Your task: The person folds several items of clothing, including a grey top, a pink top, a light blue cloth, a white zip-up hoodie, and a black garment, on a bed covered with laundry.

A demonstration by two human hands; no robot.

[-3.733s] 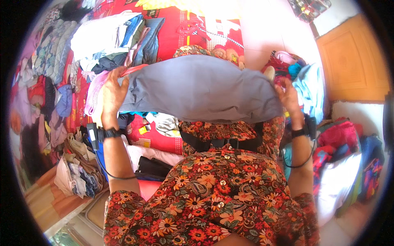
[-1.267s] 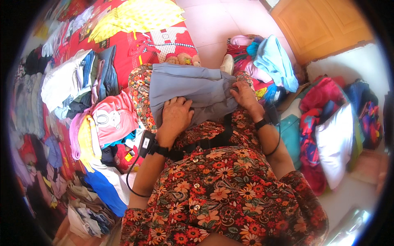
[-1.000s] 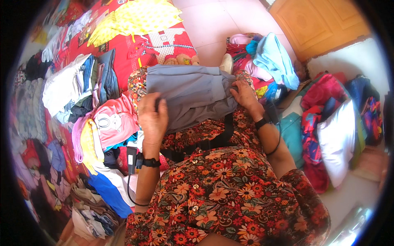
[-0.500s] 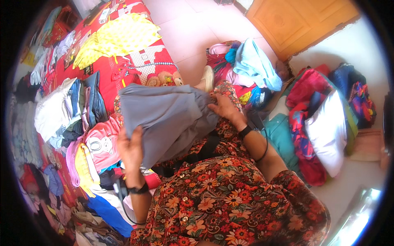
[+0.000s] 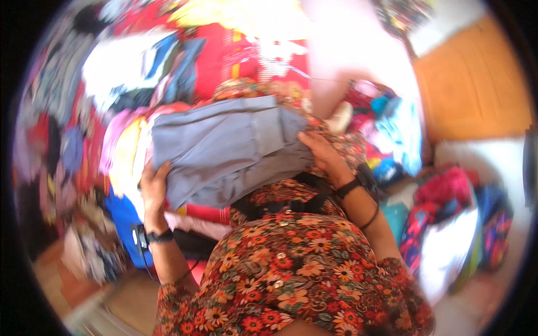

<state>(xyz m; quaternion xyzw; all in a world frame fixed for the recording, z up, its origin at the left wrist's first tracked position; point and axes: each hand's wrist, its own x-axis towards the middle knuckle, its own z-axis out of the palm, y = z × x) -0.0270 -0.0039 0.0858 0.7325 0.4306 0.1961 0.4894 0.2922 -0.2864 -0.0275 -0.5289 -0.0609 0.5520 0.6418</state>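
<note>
Cloth (image 5: 218, 145), grey and folded, spans the space over the lap (image 5: 269, 195). Left grip (image 5: 153, 191) pinches its left edge, right grip (image 5: 328, 155) its right end; level ends and gentle, even tension should keep the layers aligned.

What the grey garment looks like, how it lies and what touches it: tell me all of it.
The grey garment is plain, faintly bluish cloth that looks thin and soft, with shallow creases. It is folded in layers into a broad, uneven bundle, longer from left to right; a paler band crosses it toward its right end. The left hand grips its left edge, the right hand its right end, over the person's floral clothing. Whether it rests there is unclear.
</note>
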